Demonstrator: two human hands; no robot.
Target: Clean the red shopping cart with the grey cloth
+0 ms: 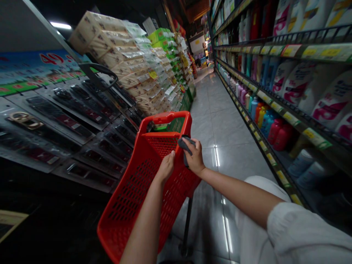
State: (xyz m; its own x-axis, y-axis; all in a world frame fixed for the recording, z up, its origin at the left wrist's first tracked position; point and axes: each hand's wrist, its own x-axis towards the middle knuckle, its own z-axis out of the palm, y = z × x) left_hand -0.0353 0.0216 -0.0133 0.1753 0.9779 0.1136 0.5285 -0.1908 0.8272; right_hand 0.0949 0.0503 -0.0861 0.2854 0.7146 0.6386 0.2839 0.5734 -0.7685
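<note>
A red plastic shopping cart (129, 205) with slotted walls stands tilted across the middle of the head view. My right hand (194, 157) is closed around a dark grey cloth (187, 146), which presses against the cart's upper right rim near its red handle (165, 118). My left hand (166, 165) is at the cart's right side wall, thumb up and fingers curled. It appears to grip the rim there, though most of its fingers are hidden behind the palm. The cart's basket shows nothing inside.
Shelves of shampoo bottles (334, 97) with a price-tag rail (313, 134) line the right. Packaged belts (59, 113) hang on a rack at left, with stacked wrapped packs (137, 69) beyond. The grey tiled aisle (217, 99) runs ahead. A thin dark cart leg (189, 216) meets the floor.
</note>
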